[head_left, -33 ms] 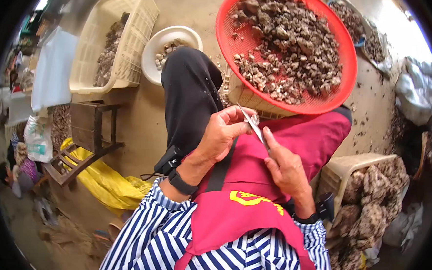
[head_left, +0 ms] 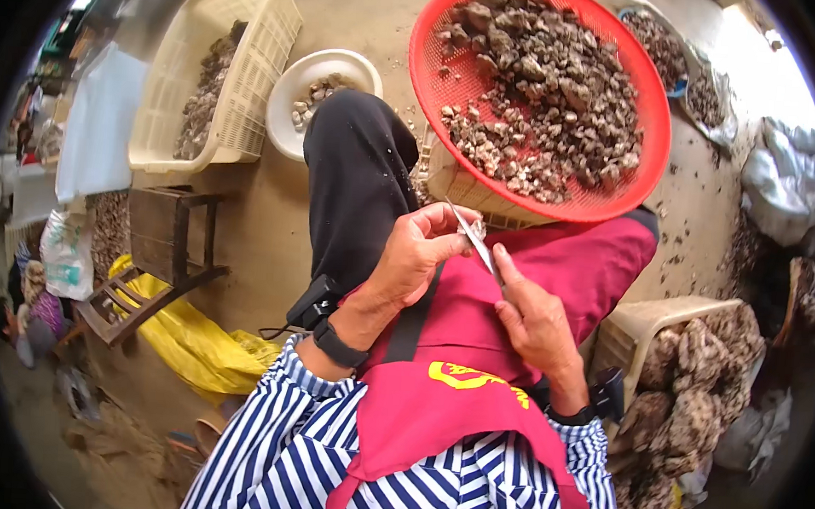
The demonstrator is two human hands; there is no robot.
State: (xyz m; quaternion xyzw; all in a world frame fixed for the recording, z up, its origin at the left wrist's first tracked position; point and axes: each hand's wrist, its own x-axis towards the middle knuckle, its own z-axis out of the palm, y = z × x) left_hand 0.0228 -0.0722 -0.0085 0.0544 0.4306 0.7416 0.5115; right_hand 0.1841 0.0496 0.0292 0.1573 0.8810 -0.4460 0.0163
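Note:
Over the magenta apron [head_left: 555,258] on my lap, my left hand [head_left: 409,259] is closed, pinching a small pale lump [head_left: 480,228] between thumb and fingers. My right hand [head_left: 540,319] grips a narrow knife [head_left: 484,249]; its handle is mostly hidden in the palm. The blade slants up to the left across the lump, seeming to touch it. Just beyond my hands, a round red mesh basket [head_left: 427,67] holds a heap of dark and pale rough lumps [head_left: 564,88]. It is tilted and rests on a cream crate [head_left: 466,186].
Beyond my left knee stand a white bowl [head_left: 283,124] with pale pieces and a cream basket [head_left: 250,94] of dark lumps. A small wooden chair [head_left: 159,241] and yellow sheeting [head_left: 196,340] lie left. At right is a crate [head_left: 634,326] with large clumps [head_left: 695,399]; a silvery sack [head_left: 789,178] sits beyond.

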